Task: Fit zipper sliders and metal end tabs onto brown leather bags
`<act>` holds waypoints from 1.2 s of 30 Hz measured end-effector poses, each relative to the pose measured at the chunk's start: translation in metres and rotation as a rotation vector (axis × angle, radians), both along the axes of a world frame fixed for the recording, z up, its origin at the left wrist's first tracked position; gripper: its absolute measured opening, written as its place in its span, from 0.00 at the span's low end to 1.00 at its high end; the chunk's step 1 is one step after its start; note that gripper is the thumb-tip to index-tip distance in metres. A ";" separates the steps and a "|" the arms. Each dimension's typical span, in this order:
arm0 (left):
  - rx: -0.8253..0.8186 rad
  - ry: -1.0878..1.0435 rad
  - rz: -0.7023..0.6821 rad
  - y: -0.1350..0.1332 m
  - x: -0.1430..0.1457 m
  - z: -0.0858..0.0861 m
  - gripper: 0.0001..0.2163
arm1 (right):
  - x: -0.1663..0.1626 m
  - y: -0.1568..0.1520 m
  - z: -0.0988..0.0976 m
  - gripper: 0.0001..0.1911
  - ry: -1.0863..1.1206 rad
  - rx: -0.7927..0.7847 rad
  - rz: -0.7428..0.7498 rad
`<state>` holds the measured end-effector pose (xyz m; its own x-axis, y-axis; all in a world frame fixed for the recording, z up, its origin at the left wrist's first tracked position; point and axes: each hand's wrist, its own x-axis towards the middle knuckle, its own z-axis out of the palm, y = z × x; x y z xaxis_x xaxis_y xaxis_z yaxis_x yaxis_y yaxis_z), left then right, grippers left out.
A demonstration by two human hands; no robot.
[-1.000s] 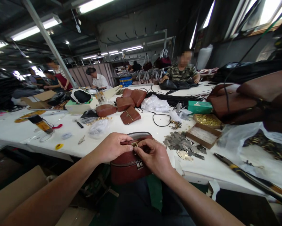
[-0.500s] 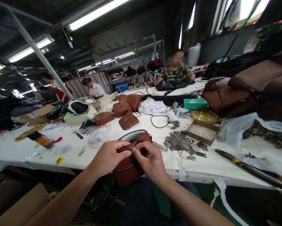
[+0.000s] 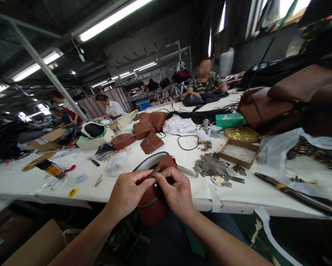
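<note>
A small brown leather bag [image 3: 152, 205] rests against the near edge of the white table [image 3: 182, 147], its open top facing up. My left hand [image 3: 127, 195] is wrapped around the bag's left side, thumb pressing on the rim. Against the left thumb, my right hand [image 3: 175, 192] pinches a small brass fitting [image 3: 156, 171] on the bag's top edge. The fingers of both hands are closed.
Several finished brown bags [image 3: 147, 131] lie mid-table. A heap of grey metal plates [image 3: 214, 166], a box of white parts [image 3: 239, 152] and a box of gold hardware [image 3: 239, 134] sit to the right. Larger brown bags [image 3: 279, 107] are stacked far right. Other people work at the table's far end.
The bag has tilted and turned, so its zipper side no longer faces me. My hands have stayed on the fitting, and the view has shifted slightly to the left.
</note>
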<state>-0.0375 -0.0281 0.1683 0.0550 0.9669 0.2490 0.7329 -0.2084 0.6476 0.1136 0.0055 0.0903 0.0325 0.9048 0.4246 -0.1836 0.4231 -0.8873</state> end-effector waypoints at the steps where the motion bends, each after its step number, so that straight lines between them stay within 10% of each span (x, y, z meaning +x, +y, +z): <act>1: 0.008 -0.007 0.004 -0.001 0.000 -0.001 0.14 | 0.000 0.000 0.000 0.12 0.006 -0.016 0.008; 15: 0.364 0.400 -0.094 -0.010 -0.012 -0.019 0.10 | 0.007 0.008 0.002 0.19 0.035 -0.302 0.368; 29: 0.604 1.021 -0.021 -0.032 0.021 -0.048 0.07 | -0.010 -0.005 -0.030 0.22 0.303 -0.557 0.337; 36: 0.572 1.061 -0.607 -0.033 0.027 -0.044 0.09 | 0.043 -0.005 -0.076 0.24 -0.141 -0.512 0.268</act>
